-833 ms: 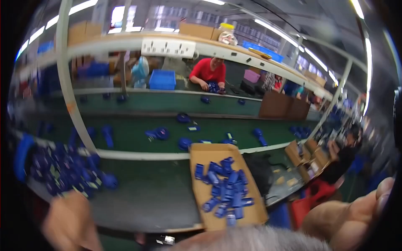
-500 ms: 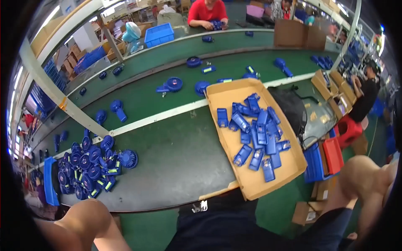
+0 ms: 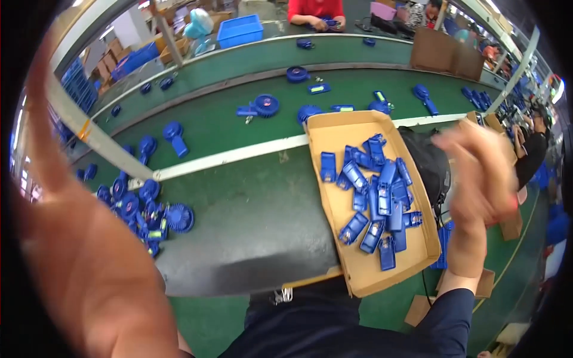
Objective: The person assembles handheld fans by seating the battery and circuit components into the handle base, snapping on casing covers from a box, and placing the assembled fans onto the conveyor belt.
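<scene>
My left hand (image 3: pixel 101 268) is raised close in front at the left, blurred, with a digit stretched upward and nothing seen in it. Partly behind it lies a heap of blue handheld fans (image 3: pixel 140 209) on the dark worktop (image 3: pixel 250 221). My right hand (image 3: pixel 480 173) is lifted at the right, beyond the edge of a shallow cardboard tray (image 3: pixel 412 262). Its fingers are loosely bent and apart, smeared by motion, and hold nothing visible. Several blue plastic handle shells (image 3: pixel 382 197) lie jumbled in the tray. Neither hand touches tray or fans.
Beyond the worktop runs a green conveyor belt (image 3: pixel 221 140) with scattered blue fans (image 3: pixel 265 105). A slanted white post (image 3: pixel 101 140) stands at the left. A black bag (image 3: pixel 427 161) lies right of the tray. Across the belt sit a blue bin (image 3: pixel 240 33) and a person in red (image 3: pixel 313 9).
Both hands have risen from low at the sides, by the knees, into the near view. The view has shifted slightly, and my left hand now covers part of the fan heap.
</scene>
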`<state>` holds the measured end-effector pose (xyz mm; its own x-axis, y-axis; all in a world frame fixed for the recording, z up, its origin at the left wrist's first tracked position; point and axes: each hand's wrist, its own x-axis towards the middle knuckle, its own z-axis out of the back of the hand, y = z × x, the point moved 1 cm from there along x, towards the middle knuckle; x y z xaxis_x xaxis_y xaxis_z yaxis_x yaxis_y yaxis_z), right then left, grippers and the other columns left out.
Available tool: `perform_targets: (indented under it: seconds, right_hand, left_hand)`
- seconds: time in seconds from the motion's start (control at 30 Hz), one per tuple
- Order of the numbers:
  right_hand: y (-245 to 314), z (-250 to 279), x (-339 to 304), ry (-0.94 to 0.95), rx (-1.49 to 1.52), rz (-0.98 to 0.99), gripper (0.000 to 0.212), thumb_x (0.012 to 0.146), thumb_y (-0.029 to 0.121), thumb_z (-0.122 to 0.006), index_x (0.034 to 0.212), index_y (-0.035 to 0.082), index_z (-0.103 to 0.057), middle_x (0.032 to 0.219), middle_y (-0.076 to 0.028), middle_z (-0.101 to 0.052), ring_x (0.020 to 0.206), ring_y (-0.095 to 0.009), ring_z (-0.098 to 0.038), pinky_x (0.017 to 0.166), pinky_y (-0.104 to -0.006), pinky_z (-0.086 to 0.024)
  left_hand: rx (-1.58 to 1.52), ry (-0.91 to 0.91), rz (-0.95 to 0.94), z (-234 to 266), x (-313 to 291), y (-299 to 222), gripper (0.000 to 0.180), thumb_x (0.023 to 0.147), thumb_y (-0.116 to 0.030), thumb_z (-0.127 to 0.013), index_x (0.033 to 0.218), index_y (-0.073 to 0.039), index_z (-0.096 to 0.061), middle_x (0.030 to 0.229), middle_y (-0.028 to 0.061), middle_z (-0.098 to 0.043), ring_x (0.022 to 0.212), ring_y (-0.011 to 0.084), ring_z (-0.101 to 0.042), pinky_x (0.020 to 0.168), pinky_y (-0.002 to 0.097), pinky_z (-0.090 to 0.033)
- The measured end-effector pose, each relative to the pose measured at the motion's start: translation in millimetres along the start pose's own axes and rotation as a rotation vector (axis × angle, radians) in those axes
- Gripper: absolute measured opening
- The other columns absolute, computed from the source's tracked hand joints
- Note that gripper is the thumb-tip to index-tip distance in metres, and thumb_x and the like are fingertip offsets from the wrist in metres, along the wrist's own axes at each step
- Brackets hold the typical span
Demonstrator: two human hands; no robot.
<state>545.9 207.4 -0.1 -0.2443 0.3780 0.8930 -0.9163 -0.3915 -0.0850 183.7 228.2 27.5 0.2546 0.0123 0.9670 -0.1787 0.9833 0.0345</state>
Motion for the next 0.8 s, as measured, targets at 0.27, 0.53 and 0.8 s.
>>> perform_targets:
  seconds: [0.27,0.53,0.8]
  right_hand:
    - [-278,-241,-154,0.637,-0.317,-0.814,0.054,0.086,0.039,-0.075,0.124,0.002,-0.067,0.109,-0.026,-0.069,0.105,-0.043,-0.068,0.091,-0.0511,-0.054]
    - [-330,-320,-179,0.933,-0.384,-1.134,0.089,0.079,0.066,-0.074,0.14,0.004,-0.053,0.137,-0.026,-0.057,0.122,-0.042,-0.062,0.101,-0.0494,-0.052]
    - [-351,-326,-180,0.833,-0.346,-1.131,0.09,0.074,0.051,-0.077,0.144,0.002,-0.05,0.134,-0.025,-0.058,0.118,-0.041,-0.064,0.1,-0.0471,-0.053]
  left_hand:
    - [-0.143,0.711,0.692,-194,-140,210,0.026,0.09,-0.009,-0.07,0.114,0.001,-0.07,0.105,0.0161,-0.073,0.096,0.0302,-0.072,0.085,0.0368,-0.056]
    - [0.085,0.821,0.645,-441,-203,406,0.043,0.087,-0.018,-0.069,0.126,-0.002,-0.062,0.123,0.0192,-0.066,0.113,0.0388,-0.064,0.096,0.0474,-0.053]
    - [0.262,1.199,0.547,-553,-203,421,0.042,0.081,-0.007,-0.066,0.123,-0.002,-0.064,0.128,0.0243,-0.065,0.122,0.0358,-0.062,0.097,0.0451,-0.056]
